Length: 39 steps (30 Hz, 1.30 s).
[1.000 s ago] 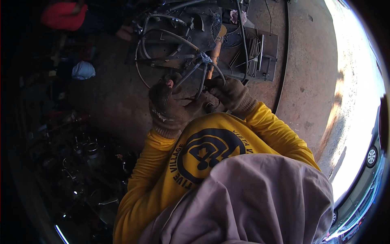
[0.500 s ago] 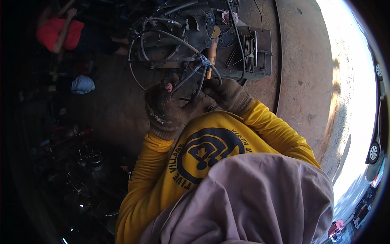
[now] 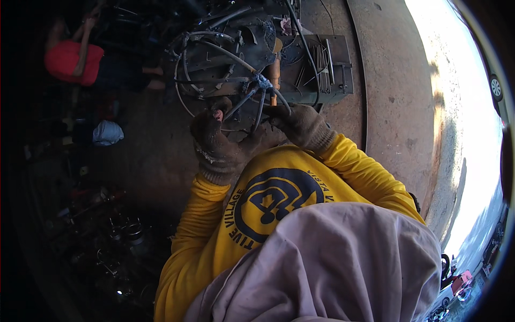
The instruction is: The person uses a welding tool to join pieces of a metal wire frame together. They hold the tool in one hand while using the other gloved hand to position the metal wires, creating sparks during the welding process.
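Note:
A round frame of bent metal rods [image 3: 232, 52] rises in front of me, its spokes meeting at a lumpy welded hub [image 3: 262, 81]. My left hand [image 3: 219, 140], in a dirty brown knitted glove, is closed around the lower part of the frame, with a fingertip showing through the glove. On the other side my right hand [image 3: 301, 124], gloved alike, is closed on the frame near the end of a curved spoke [image 3: 282, 101]. Its fingertips are partly hidden. Just behind the hub stands an orange-brown cylinder [image 3: 274, 74].
A metal workbench [image 3: 343, 64] behind the frame carries a bundle of thin rods [image 3: 321, 67]. A dark cable [image 3: 310, 51] loops over it. At the far left is a person in a red shirt [image 3: 75, 61]. A pale bundle [image 3: 108, 133] and dark metal parts [image 3: 134, 233] lie to the left.
The view has shifted slightly, so the bench and frame appear a little further left. Both hands keep their hold on the frame. The person in red has shifted a little.

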Each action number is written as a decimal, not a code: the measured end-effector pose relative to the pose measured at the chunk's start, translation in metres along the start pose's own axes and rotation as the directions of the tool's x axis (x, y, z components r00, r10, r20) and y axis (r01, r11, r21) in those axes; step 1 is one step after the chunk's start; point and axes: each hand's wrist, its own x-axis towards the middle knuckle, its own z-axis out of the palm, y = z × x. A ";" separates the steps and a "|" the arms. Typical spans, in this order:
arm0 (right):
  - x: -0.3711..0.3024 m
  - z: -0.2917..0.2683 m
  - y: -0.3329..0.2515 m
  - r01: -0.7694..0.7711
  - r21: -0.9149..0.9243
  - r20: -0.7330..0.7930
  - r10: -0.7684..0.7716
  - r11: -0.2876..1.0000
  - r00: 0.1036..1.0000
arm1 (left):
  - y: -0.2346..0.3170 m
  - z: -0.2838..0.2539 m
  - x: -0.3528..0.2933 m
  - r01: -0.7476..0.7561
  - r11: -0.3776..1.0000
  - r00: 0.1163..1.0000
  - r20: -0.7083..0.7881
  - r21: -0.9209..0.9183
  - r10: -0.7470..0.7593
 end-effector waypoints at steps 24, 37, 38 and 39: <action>-0.050 -0.034 -0.092 0.266 -0.532 -0.136 -0.392 0.804 0.910 | -0.027 0.018 0.004 0.383 0.440 0.923 0.355 -0.812 -0.147; -0.044 -0.018 -0.108 0.281 -0.487 -0.098 -0.371 0.827 0.923 | -0.012 0.029 -0.011 0.600 -0.009 0.789 0.593 -0.800 -0.161; -0.044 -0.018 -0.108 0.282 -0.484 -0.098 -0.372 0.828 0.923 | -0.012 0.029 -0.011 0.614 -0.041 0.773 0.611 -0.788 -0.170; -0.044 -0.017 -0.108 0.282 -0.477 -0.093 -0.367 0.833 0.926 | -0.013 0.029 -0.011 0.627 -0.073 0.757 0.628 -0.776 -0.179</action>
